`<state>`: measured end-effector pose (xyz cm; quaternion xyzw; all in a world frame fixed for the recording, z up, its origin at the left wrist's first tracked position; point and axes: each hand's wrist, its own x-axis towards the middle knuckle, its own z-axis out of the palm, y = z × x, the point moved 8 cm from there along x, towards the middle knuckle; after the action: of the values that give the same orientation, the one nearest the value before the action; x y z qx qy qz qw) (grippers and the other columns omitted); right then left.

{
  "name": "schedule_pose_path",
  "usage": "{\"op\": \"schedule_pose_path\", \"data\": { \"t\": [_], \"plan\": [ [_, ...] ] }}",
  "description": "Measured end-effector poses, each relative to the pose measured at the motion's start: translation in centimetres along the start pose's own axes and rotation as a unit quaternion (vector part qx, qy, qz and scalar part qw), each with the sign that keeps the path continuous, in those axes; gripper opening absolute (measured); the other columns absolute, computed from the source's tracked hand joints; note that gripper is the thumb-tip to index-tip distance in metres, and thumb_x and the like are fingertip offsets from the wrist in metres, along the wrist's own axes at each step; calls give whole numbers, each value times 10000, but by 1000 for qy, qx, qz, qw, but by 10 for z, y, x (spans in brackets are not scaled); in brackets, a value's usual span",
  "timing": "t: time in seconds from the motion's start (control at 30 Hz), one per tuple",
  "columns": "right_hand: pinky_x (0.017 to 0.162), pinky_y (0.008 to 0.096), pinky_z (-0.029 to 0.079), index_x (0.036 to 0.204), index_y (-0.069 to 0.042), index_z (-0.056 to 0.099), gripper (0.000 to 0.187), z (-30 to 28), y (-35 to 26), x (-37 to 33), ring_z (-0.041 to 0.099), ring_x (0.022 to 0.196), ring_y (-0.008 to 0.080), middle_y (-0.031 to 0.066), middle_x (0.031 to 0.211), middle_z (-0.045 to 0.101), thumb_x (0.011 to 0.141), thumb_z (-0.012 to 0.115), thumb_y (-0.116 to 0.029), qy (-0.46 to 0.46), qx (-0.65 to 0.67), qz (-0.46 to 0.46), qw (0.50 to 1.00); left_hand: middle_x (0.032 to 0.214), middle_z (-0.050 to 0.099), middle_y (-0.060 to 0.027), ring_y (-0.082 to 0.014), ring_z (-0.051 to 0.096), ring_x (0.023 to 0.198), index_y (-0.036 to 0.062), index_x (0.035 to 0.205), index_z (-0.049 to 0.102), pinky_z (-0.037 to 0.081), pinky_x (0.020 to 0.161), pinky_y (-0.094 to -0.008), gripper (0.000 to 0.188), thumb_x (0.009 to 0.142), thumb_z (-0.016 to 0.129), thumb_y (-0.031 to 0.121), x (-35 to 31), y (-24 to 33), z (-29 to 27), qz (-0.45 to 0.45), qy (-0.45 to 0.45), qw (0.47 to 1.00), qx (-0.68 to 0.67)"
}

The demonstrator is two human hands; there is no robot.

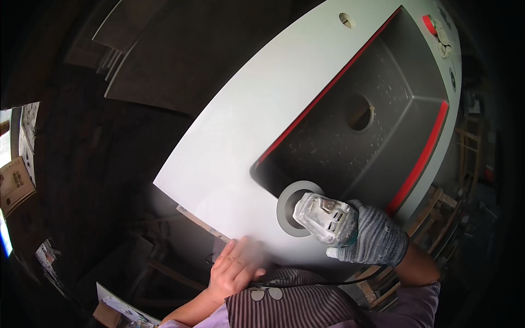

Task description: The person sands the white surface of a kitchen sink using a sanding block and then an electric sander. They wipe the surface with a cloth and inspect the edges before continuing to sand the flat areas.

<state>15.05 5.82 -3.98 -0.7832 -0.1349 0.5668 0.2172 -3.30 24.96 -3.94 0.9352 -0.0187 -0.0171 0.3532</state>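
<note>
A white countertop (229,126) with a dark grey sink basin (339,147) set into it slants across the view. My right hand (377,235), in a grey knitted glove, is wrapped round a dusty angle grinder (328,221). The grinder's round grey disc (287,210) lies over the white surface at the basin's near left corner; whether it touches cannot be made out. My bare left hand (232,273) rests at the countertop's near edge with its fingers stretched out. Red tape (333,79) runs along the basin's left rim, and another red strip (421,164) along its right side.
The basin has a round drain hole (361,113). A smaller hole (346,20) pierces the countertop at the far end. A red tape roll (429,24) sits at the far right. Wooden frames (432,213) stand right of the countertop; dark panels (158,60) lean at upper left. A cord (328,283) crosses my striped apron.
</note>
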Motion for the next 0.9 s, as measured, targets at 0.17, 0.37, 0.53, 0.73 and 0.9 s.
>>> {"op": "schedule_pose_path", "data": {
  "t": [0.17,0.37,0.53,0.73,0.9],
  "plan": [
    [976,417,535,1304,51,513,931,-5,1,-4,669,1097,316,207,1194,661,637,908,-466,9,3,21,1000,1112,743,-101,-309,635,1223,68,946,771,469,1066,-470,244,938,679,293,-2,4,1,0,0,1000,-11],
    [997,413,519,1320,41,506,949,-3,-16,14,647,1142,315,210,1231,641,632,915,-468,20,-17,-15,1000,1096,745,-102,-292,651,1201,63,938,766,481,1055,-459,195,917,710,249,-2,2,-2,-9,7,1000,-28],
    [989,413,523,1328,31,501,948,-3,-19,20,656,1123,318,199,1218,649,639,913,-473,11,-18,-42,999,1072,749,-105,-287,665,1179,61,935,765,488,1048,-452,181,906,722,235,-1,1,-4,-14,17,999,-36],
    [978,415,530,1323,32,499,940,-3,-16,16,659,1116,328,196,1217,651,639,911,-464,20,-39,-44,998,1067,750,-103,-284,667,1176,63,934,765,490,1046,-451,184,909,718,240,-2,1,-3,-10,15,999,-29],
    [967,422,538,1307,32,501,880,-1,-6,5,668,1094,340,207,1175,664,676,891,-441,15,-41,-33,998,1061,736,-111,-303,678,1139,70,958,724,519,1005,-455,228,870,754,278,-1,4,-2,7,16,1000,-16]
  ]
}}
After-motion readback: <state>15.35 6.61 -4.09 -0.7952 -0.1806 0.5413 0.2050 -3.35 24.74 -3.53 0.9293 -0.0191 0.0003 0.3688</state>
